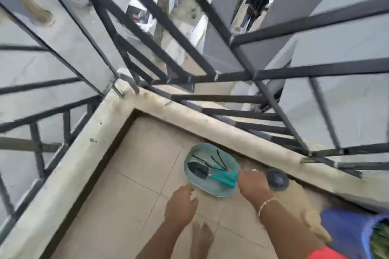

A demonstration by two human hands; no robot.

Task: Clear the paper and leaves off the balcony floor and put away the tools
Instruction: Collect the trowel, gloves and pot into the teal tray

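Left grip (181, 206) loosely spread just beside the tray (186, 166); right grip (251, 184) at its right rim, closure impossible to tell. Tray lies on the balcony floor (134, 174).

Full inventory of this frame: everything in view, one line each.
tray: one, teal, on floor by ledge
tools: about three, black heads, teal handles, in tray
disc: one, dark, round, right of tray
pot: one, blue, bottom right, greenery inside
railing: black, on ledge
floor: beige tiles
foot: one, bare, on floor
left hand: near tray's front edge, fingers relaxed
right hand: at tray's right edge, grip unclear
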